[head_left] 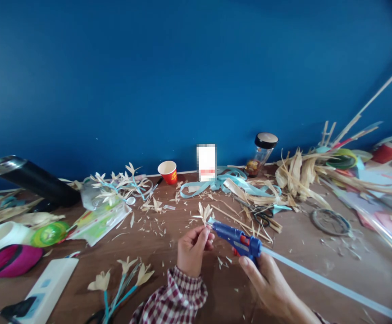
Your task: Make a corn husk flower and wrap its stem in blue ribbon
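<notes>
Between the fingertips of my left hand [195, 247] is a small pale flower [204, 212], its petals pointing up and looking like dried corn husk. My right hand [270, 283] is wrapped round the handle of a blue hot glue gun [233, 236]. The gun's nozzle meets the flower's base, or nearly so; I cannot tell if they touch. A long translucent glue stick [331, 281] runs out of the back of the gun toward the lower right. Finished-looking husk flowers with blue stems [120, 279] lie at the lower left, near my left sleeve.
A white power strip [49, 288] and black bottle [40, 182] are at left, with more flowers [115, 186] behind. A red paper cup [167, 172], blue ribbon [196, 189], glass jar [261, 155], scissors [263, 218], dried husks [297, 177] and a wire coil [330, 222] lie along the back and right.
</notes>
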Motion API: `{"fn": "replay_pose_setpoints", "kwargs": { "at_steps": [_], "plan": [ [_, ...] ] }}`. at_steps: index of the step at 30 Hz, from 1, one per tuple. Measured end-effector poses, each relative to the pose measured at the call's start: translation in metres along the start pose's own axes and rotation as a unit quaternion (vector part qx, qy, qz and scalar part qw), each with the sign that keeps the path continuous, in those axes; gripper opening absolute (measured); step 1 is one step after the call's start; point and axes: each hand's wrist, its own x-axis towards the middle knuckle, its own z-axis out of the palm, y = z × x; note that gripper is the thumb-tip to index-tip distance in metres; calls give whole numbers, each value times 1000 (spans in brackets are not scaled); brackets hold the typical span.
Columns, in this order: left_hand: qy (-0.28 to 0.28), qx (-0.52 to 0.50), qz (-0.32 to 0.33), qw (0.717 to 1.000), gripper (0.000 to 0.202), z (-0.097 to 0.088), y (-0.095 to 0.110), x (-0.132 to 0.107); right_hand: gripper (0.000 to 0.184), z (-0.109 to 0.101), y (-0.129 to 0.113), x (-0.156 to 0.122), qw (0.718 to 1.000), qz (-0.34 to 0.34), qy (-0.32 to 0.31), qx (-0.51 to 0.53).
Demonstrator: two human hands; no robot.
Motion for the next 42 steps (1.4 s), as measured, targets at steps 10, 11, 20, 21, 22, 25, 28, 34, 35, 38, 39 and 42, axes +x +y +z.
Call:
{"fn": "replay_pose_setpoints", "kwargs": {
  "at_steps": [10, 11, 20, 21, 22, 25, 28, 34, 35, 38, 39, 42],
  "plan": [
    [9, -42, -20, 999, 34, 0, 2, 1, 33, -2, 5, -5, 1000, 0, 14, 20],
    [14, -49, -30, 998, 35, 0, 2, 1, 33, -2, 5, -5, 1000, 0, 14, 18],
    [33, -128, -85, 988, 39, 4, 7, 3, 38, -8, -1, -7, 1000, 1, 20, 3],
    [30, -139, -84, 986, 39, 3, 7, 3, 38, -8, -2, -7, 1000, 0, 21, 4],
    [28, -149, -88, 984, 39, 2, 7, 3, 37, -8, -1, -8, 1000, -1, 24, 6],
    [30, -165, -115, 979, 37, 1, 5, 5, 36, -8, 1, -7, 999, -1, 30, 21],
    [41, -178, -139, 973, 32, 0, 3, 8, 36, -7, 4, -6, 999, 4, 26, 37],
    [54, -204, -209, 955, 15, -2, 3, 10, 36, -5, 4, -3, 998, 11, 7, 66],
    [52, -212, -225, 950, 15, -2, 4, 10, 36, -5, 4, -3, 998, 13, 0, 69],
    [52, -228, -265, 935, 15, -2, 7, 9, 40, -6, 3, -3, 998, 17, -9, 58],
    [52, -230, -272, 933, 16, -1, 9, 9, 41, -6, 3, -3, 998, 17, -10, 53],
    [36, -236, -284, 929, 17, 0, 12, 7, 41, -7, 4, -3, 999, 17, -21, 47]
  ]
}}
